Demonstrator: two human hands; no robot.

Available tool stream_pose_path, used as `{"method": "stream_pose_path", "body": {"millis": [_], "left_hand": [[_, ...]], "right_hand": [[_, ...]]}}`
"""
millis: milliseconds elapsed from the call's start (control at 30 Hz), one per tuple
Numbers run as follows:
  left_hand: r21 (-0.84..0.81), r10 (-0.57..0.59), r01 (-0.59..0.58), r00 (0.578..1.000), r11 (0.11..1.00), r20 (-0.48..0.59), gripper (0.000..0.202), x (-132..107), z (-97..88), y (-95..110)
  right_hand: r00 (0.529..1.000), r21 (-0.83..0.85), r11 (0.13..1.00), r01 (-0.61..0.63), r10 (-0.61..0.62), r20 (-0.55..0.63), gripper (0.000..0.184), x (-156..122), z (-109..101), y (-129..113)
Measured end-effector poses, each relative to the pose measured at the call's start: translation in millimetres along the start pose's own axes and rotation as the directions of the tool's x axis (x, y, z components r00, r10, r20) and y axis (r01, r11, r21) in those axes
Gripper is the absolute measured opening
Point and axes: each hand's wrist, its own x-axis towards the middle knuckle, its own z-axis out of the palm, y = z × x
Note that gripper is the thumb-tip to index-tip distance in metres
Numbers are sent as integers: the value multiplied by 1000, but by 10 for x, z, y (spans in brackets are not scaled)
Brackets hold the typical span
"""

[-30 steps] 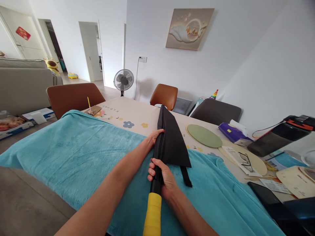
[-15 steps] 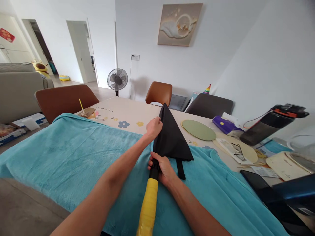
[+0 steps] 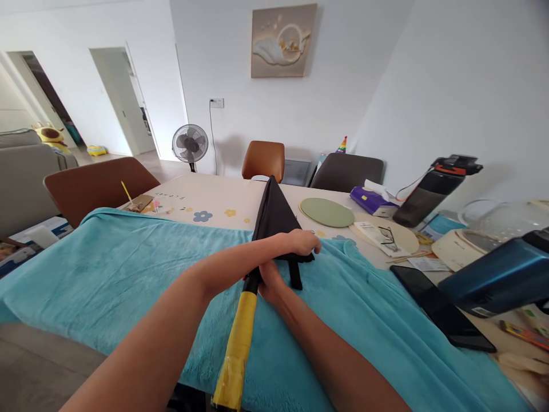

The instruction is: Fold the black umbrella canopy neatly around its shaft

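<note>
A black umbrella point(image 3: 274, 209), its canopy gathered in a triangular shape, lies over a turquoise blanket point(image 3: 150, 269) with its tip pointing away from me. Its handle point(image 3: 237, 343) is wrapped in yellow tape and points toward me. My left hand point(image 3: 303, 242) crosses over my right wrist area, closed at the canopy's lower right edge. Below it, my right hand point(image 3: 269, 276) is closed around the shaft at the canopy's base, partly hidden by the left forearm. A black strap point(image 3: 295, 276) hangs from the canopy's edge onto the blanket.
On the right of the table are a green round mat point(image 3: 326, 212), a purple tissue pack point(image 3: 372, 200), glasses point(image 3: 386, 236), a black phone point(image 3: 441, 309), a dark bottle point(image 3: 431, 191) and a blue bottle point(image 3: 497, 274). Chairs and a fan point(image 3: 190, 144) stand beyond.
My left hand has moved from the canopy's upper left side across to its lower right edge. My right hand stays at the canopy's base. The view has shifted right.
</note>
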Motion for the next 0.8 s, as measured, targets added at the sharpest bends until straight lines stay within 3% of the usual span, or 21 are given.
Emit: {"method": "stream_pose_path", "body": {"millis": [133, 267, 400, 500, 633, 800], "left_hand": [[-47, -9, 0, 982, 999, -191, 28, -61, -70, -36], [-171, -135, 78, 928, 982, -346, 29, -277, -236, -90], [-313, -276, 121, 809, 942, -518, 23, -686, -435, -272], [-512, -478, 189, 706, 838, -522, 19, -1121, -463, -529], [-704, -704, 263, 543, 660, -457, 16, -1684, -219, -914], [-745, -808, 394, 492, 538, -323, 12, -1963, 276, -1176]], "right_hand": [[999, 29, 999, -39, 38, 35, 4, 44, -40, 35], [996, 73, 994, -87, 85, 20, 7, 75, -60, 41], [991, 127, 983, -132, 130, 24, 11, 47, -57, 3], [988, 151, 976, -154, 152, 26, 10, 28, -61, -16], [982, 165, 968, -187, 185, 27, 9, 35, -63, -19], [978, 200, 957, -208, 204, 40, 11, 34, -53, -48]]}}
